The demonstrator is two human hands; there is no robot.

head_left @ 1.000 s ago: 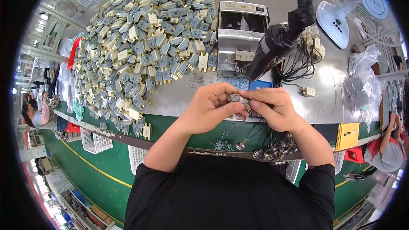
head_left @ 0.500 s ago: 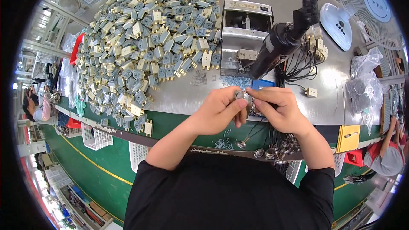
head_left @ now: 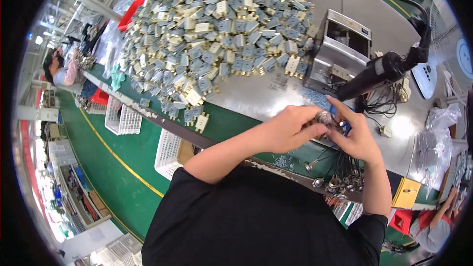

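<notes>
My left hand (head_left: 294, 130) is closed around a small round metal part (head_left: 325, 117), pinched between thumb and fingers above the bench's front edge. Close beside it, my right hand (head_left: 358, 135) has its index finger lifted and its thumb apart; whether the thumb touches the part I cannot tell. Partly behind that hand is a blue tray (head_left: 346, 127). Below my hands, similar round metal parts on black cables (head_left: 340, 183) lie along the bench edge. Small screws (head_left: 284, 161) are scattered on the green mat next to them.
A large heap of grey and cream plug-like housings (head_left: 221, 39) covers the bench's left side. Behind my hands stand a metal box-shaped machine (head_left: 340, 49) and a tilted black cylindrical tool (head_left: 374, 74). A fan (head_left: 424, 76), plastic bags (head_left: 433, 143) and a yellow folder (head_left: 405, 193) are at right.
The view has swung, so the bench appears tilted and shifted right. My right fingers have opened away from the round metal part, while my left hand keeps hold of it.
</notes>
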